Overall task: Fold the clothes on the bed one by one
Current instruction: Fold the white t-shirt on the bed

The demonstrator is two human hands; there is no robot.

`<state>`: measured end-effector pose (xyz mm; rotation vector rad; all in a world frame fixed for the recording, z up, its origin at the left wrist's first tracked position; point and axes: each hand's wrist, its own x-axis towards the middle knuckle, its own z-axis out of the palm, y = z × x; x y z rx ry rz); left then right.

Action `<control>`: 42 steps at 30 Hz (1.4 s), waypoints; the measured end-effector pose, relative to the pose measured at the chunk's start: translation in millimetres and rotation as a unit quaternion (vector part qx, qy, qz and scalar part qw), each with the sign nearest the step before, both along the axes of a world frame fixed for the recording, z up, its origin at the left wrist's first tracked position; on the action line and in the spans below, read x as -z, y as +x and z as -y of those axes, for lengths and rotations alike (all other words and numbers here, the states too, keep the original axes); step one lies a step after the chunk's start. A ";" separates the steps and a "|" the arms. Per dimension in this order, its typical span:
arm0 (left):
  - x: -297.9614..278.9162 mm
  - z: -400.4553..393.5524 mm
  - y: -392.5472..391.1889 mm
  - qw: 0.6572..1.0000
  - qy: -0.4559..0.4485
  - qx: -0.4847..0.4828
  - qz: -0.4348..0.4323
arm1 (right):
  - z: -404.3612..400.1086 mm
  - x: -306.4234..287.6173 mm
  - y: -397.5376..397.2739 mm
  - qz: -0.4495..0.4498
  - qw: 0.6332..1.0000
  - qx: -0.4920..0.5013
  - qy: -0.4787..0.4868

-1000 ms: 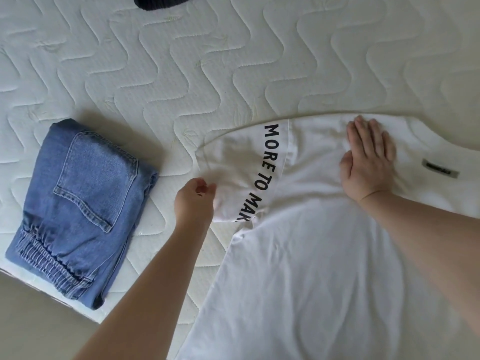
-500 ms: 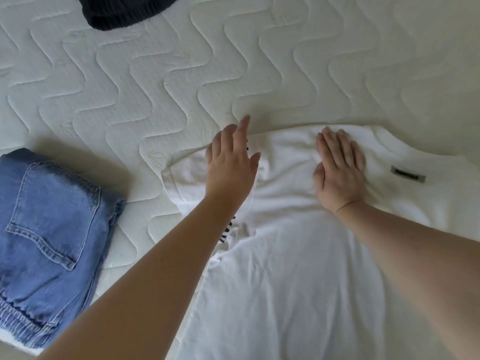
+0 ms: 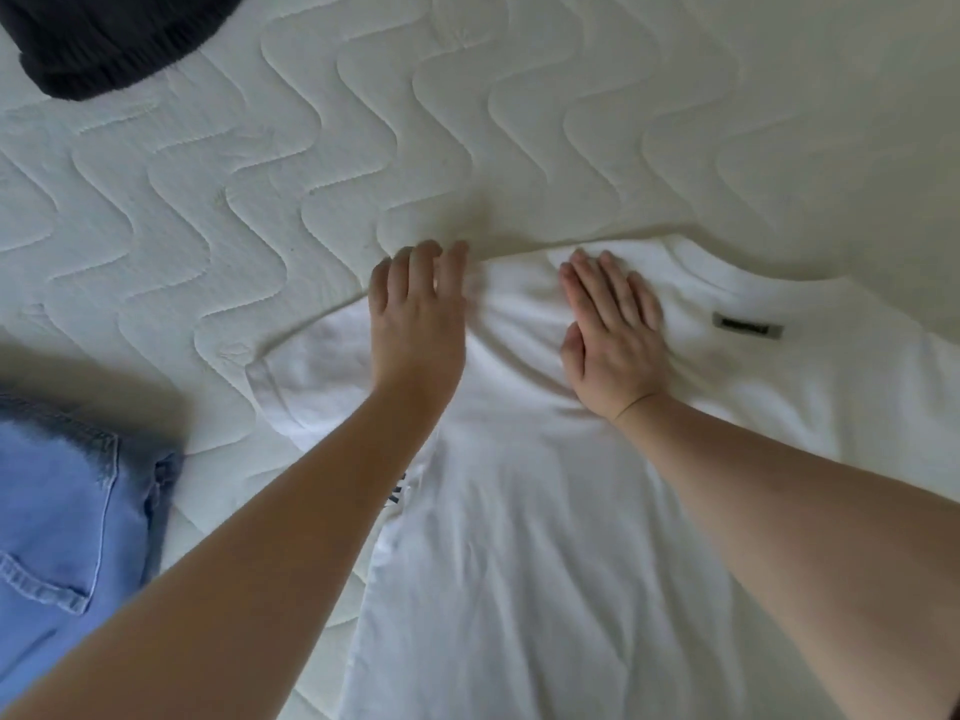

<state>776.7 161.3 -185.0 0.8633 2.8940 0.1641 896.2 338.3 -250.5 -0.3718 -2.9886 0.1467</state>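
A white T-shirt [image 3: 545, 537] lies spread on the mattress, with a grey label [image 3: 748, 324] near its collar at the right. Its left sleeve [image 3: 306, 371] is folded in, and a bit of black lettering shows beside my left forearm. My left hand [image 3: 418, 314] lies flat with straight fingers on the shirt's upper edge, over the shoulder. Next to it, my right hand [image 3: 613, 335] presses flat on the fabric, fingers together. Folded blue jeans [image 3: 62, 537] rest at the left.
The white quilted mattress [image 3: 467, 122] fills the far part of the view. A dark garment [image 3: 104, 39] lies at the top left corner. The jeans sit close to the mattress's near left edge.
My left hand let go of the sleeve it pinched, moved up and right, and now lies flat on the shirt's shoulder. My right hand stayed pressed in place. The view shifted right.
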 end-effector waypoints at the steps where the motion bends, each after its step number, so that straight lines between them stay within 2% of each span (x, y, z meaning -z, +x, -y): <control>1: 2.2 2.3 20.4 0.999 0.030 0.010 -0.003 | 1.0 -0.4 0.2 0.003 1.000 0.000 0.000; 3: 10.4 8.1 64.8 0.998 0.042 0.036 0.016 | 2.5 -1.3 0.3 0.015 1.000 0.002 -0.001; 7: 35.9 22.9 112.2 0.998 -0.010 0.031 0.060 | 2.8 -1.8 0.1 0.024 1.000 0.010 -0.002; 11: 54.3 23.3 113.4 0.997 -0.052 0.025 0.059 | 4.1 0.0 -0.2 0.051 0.999 0.017 0.000; 19: 65.1 25.7 113.9 0.997 -0.072 0.037 0.015 | 5.2 -3.4 1.4 0.041 0.999 0.033 -0.013; 25: 62.2 27.8 112.5 0.996 -0.075 0.047 0.014 | 2.0 -25.3 9.0 0.081 0.995 0.037 -0.052; 28: 54.3 26.4 111.7 0.995 -0.080 0.044 0.026 | -16.7 -38.2 59.0 0.105 0.987 0.097 -0.073; 31: 38.4 14.5 120.5 0.999 -0.025 0.036 0.010 | -46.9 -47.9 141.8 0.124 0.977 0.163 -0.064; 34: 22.8 -30.4 160.6 0.991 0.034 0.130 0.021 | -72.9 -54.8 209.7 0.159 0.961 0.218 -0.067; 38: 17.0 -128.0 242.4 0.953 0.030 0.292 0.078 | -90.0 -59.2 275.0 0.181 0.945 0.267 -0.058; 42: 24.3 -203.0 297.4 0.939 0.018 0.325 0.113 | -101.2 -65.0 317.5 0.151 0.947 0.274 -0.078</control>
